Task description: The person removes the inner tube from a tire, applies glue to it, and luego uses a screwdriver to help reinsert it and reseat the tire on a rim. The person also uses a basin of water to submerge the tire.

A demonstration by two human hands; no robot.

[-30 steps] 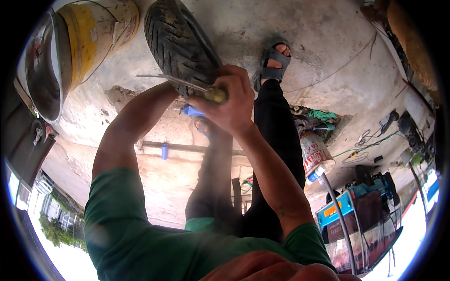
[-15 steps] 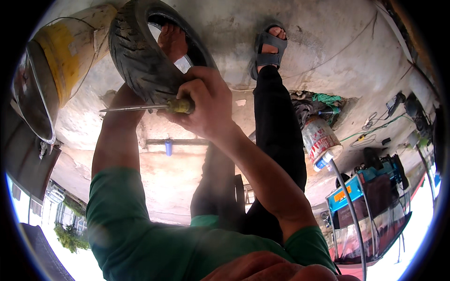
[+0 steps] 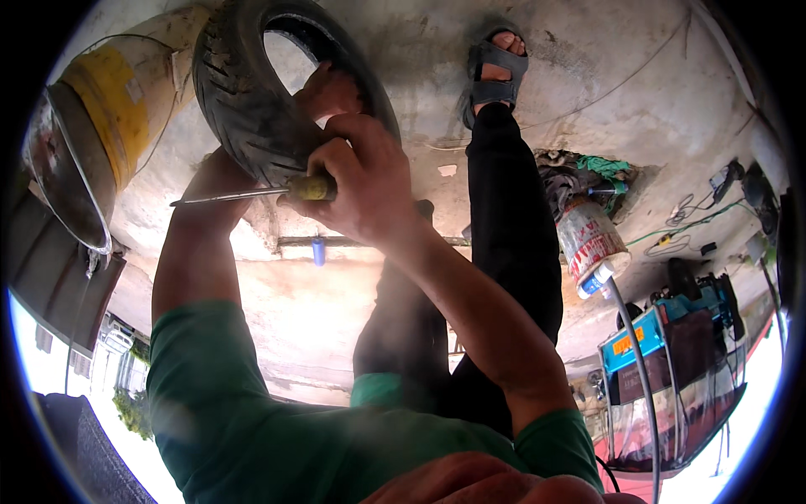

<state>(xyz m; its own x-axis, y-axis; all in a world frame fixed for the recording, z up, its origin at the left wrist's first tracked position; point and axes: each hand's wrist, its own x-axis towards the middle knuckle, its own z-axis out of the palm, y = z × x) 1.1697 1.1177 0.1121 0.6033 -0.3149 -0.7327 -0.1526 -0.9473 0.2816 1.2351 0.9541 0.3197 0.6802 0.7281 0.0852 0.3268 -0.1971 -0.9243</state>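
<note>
A worn black tyre [image 3: 243,126] is tilted up in front of me at the upper left. My left forearm passes behind it, and my left hand [image 3: 332,91] shows through its opening. That hand's fingers reach into the tyre's inner side, where their ends are hidden. Around the yellow-green handle of a screwdriver [image 3: 311,188], my right hand [image 3: 365,181] is closed, against the tyre's near rim. The screwdriver's long metal shaft points left across my left forearm and narrows at its tip.
A yellow and grey drum [image 3: 109,101] lies at the left, beside the tyre. To the right are a stained white bucket [image 3: 592,239], dark and green rags [image 3: 600,168], cables [image 3: 672,227] and a blue vehicle [image 3: 646,336]. A blue cylinder [image 3: 318,251] appears beyond my arms.
Inside the tyre, my left hand has shifted right and down, further toward the inner wall. My right hand and the screwdriver have moved slightly left. The surroundings have shifted a little in view.
</note>
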